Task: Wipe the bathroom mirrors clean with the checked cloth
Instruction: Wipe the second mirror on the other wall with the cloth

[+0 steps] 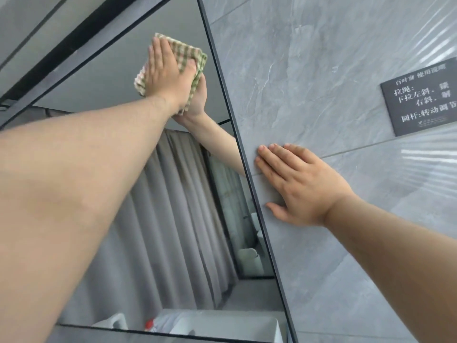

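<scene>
A large dark-framed mirror (118,70) fills the left and middle of the head view, tilted by the camera angle. My left hand (168,73) lies flat on a folded green-and-cream checked cloth (190,54), pressing it against the upper right part of the glass, near the frame's right edge. The mirror shows the reflection of that hand and forearm just below the cloth. My right hand (301,186) rests open, fingers together, on the grey tiled wall (309,58) just right of the mirror frame.
A dark sign (420,102) with white characters hangs on the tiles at the far right. A second framed mirror panel (22,26) sits at the upper left. Grey curtains, a white basin and a red-capped bottle appear only as reflections low in the glass.
</scene>
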The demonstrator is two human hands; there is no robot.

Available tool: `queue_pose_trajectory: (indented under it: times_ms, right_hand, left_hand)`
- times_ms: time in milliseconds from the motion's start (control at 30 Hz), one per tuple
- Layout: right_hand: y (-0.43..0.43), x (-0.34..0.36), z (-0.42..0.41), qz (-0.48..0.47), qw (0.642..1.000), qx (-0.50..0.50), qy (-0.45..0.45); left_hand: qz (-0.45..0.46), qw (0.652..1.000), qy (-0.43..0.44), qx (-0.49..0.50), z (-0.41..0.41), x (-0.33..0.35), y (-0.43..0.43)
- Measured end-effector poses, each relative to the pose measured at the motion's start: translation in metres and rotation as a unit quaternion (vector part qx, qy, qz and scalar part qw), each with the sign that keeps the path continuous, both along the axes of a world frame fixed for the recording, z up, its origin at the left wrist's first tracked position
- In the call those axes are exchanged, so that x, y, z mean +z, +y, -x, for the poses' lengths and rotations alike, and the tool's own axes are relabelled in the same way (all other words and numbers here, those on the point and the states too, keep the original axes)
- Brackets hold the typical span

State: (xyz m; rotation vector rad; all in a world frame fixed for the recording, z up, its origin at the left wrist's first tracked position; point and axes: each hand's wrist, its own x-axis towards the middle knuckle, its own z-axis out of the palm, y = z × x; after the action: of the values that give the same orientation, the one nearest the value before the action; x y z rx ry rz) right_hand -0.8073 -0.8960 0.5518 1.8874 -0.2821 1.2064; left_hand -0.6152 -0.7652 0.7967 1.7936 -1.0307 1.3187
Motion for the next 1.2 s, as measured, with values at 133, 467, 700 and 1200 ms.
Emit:
queue_pose_trajectory:
  times_ms: [133, 467, 700, 1200]
  right_hand:
    - [-0.001, -0.002, -0.001, -0.006, 1.000, 0.002, 0.001]
    - [0.003, -0.001, 0.002, -0.014, 1.000, -0.004, 0.008]
    - [0.003, -0.001, 0.002, -0.015, 1.000, -0.004, 0.007]
    - [0.001, -0.001, 0.000, 0.006, 1.000, -0.007, -0.002]
  left_hand:
    - [0.010, 1.000, -0.016, -0.002, 0.005, 0.026, -0.006]
    - [0.001, 0.999, -0.039, 0.011, -0.007, 0.058, 0.003]
    - [-0.027, 0.996, -0.089, -0.001, -0.018, 0.023, 0.009]
    - [-0.101, 0.983, -0.153, -0.002, -0.044, -0.160, 0.022]
